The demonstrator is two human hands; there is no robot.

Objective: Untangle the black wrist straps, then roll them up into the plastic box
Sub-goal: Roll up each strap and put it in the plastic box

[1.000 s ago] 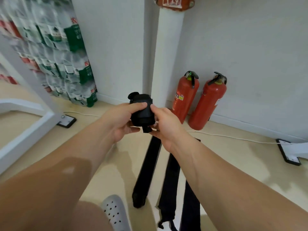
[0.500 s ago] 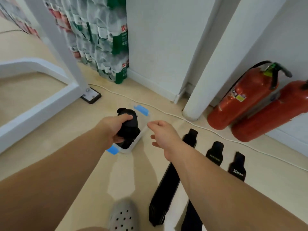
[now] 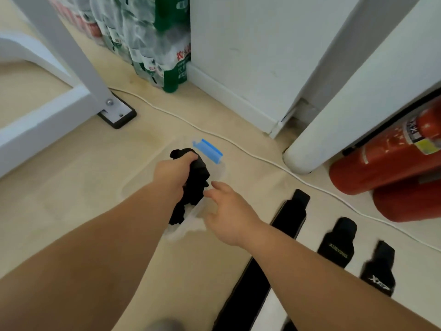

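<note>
My left hand point(image 3: 175, 174) grips a rolled black wrist strap point(image 3: 196, 182) and holds it down inside the clear plastic box point(image 3: 196, 215) on the floor; the box has blue clips point(image 3: 210, 151). More black strap material point(image 3: 177, 215) lies in the box's near end. My right hand point(image 3: 229, 211) hovers with fingers spread at the box's right rim, holding nothing. Three flat black straps lie on the floor to the right: a long one point(image 3: 290, 215), one marked XUEYING point(image 3: 338, 243), one marked XTEP point(image 3: 379, 269).
Two red fire extinguishers point(image 3: 386, 161) lie against a white pillar point(image 3: 334, 111) at right. A white cable point(image 3: 238, 146) runs across the floor behind the box. A white frame with a black foot point(image 3: 117, 113) stands at left, packs of bottled water point(image 3: 155, 44) behind it.
My left hand carried the rolled strap from in front of me down into the box. My right hand let go of the roll and now hovers by the box rim.
</note>
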